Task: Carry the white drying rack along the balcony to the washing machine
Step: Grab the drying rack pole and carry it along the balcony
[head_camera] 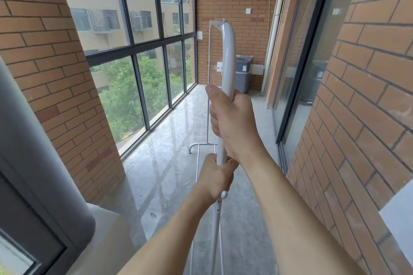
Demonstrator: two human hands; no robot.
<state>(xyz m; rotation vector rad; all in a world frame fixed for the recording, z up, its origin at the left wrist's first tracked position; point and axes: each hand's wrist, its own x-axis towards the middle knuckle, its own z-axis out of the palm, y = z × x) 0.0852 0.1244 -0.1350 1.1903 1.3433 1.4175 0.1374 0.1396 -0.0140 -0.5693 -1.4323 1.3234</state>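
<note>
Balcony floor (169, 163) ran ahead, glossy tile, to far corner where washing machine (243, 73) stood against end brick wall. White drying rack (228, 56) upright mid-floor, directly before me. My right hand (232, 123) wrapped upper pole, my left hand (216, 176) clenched just beneath. Judged rack light, stiff, smooth-painted, top-heavy; best held along this pole.

White rack (228, 56) upright (washer (243, 73) far end)
</note>
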